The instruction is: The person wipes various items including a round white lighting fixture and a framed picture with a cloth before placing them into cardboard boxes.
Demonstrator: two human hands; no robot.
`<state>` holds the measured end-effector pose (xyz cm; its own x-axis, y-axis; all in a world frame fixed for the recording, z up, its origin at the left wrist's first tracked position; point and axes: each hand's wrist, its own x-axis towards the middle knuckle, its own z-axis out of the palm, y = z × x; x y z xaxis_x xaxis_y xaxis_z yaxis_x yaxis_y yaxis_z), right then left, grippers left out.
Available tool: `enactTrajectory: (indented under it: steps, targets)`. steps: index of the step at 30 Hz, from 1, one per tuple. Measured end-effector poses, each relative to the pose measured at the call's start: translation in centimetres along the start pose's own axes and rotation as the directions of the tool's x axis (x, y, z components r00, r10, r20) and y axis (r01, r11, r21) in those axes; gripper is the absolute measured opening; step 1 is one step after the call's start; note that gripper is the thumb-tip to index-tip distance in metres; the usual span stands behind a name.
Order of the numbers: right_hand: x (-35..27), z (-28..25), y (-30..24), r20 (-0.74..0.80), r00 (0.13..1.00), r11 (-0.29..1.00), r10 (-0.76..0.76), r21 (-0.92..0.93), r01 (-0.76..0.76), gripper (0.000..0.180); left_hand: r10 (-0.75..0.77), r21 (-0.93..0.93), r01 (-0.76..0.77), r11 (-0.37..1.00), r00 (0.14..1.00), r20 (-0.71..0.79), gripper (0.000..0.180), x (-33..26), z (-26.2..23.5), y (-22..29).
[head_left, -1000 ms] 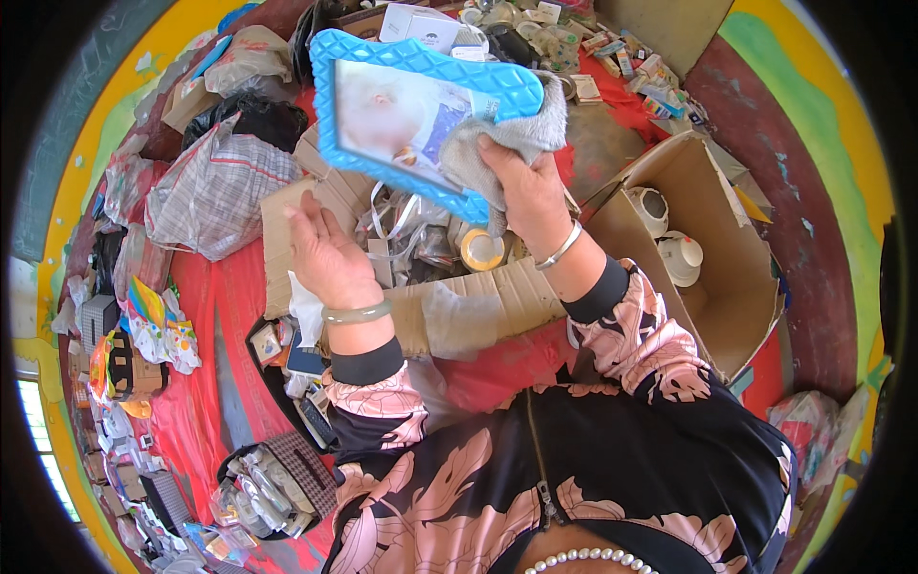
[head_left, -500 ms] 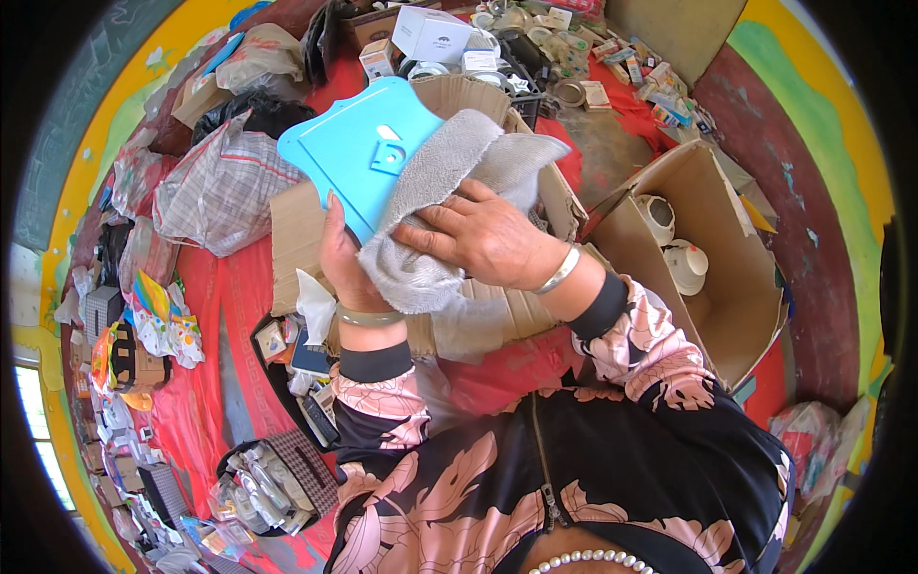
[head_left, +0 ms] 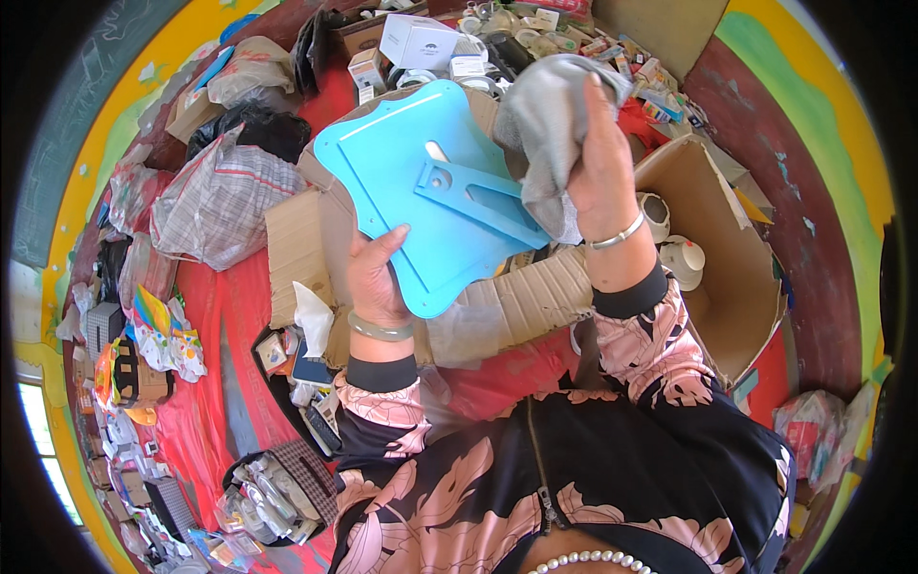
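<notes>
A light blue picture frame [head_left: 382,172] with a wavy edge is held with its back toward me, its stand leg [head_left: 483,206] folded flat against it. My left hand [head_left: 378,277] grips its lower left edge, thumb on the back and fingers underneath. In my right hand [head_left: 604,158] is a bunched grey cloth [head_left: 543,120], which hangs by the frame's right edge. The thumb and palm show at the cloth's right side; the other fingers are hidden. Below the frame stands an open cardboard box [head_left: 535,292], its inside mostly covered.
At right, a second cardboard box [head_left: 736,258] holds white cups [head_left: 682,260]. Plaid bags [head_left: 225,201] lie at left on red sheeting [head_left: 215,383]. White boxes [head_left: 418,43] and small goods crowd the back. A checked bin [head_left: 296,474] with wrapped items sits lower left.
My right hand has drawn the cloth off the frame to the right and up, baring the stand leg. The frame has shifted slightly right, and my left thumb now lies over its edge.
</notes>
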<state>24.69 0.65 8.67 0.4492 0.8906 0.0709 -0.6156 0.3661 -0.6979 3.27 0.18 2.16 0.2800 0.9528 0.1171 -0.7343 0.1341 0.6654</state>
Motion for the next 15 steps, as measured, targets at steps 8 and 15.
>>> enactTrajectory:
  steps: [8, 15]
  targets:
    - [1.1, -2.7, 5.6, 0.696, 0.659, -0.044, -0.285, -0.697, 0.716, 0.03, -0.042, 0.294, 0.022, 0.956, 0.997, 0.062, 0.066, -0.7, 1.0, -1.4]
    - [-3.0, 0.3, 6.1, 0.915, 0.401, -0.064, -0.036, -0.403, 0.913, 0.039, -0.055, 0.457, -0.007, 0.889, 0.991, 0.121, 0.059, -0.3, -1.8, -3.4]
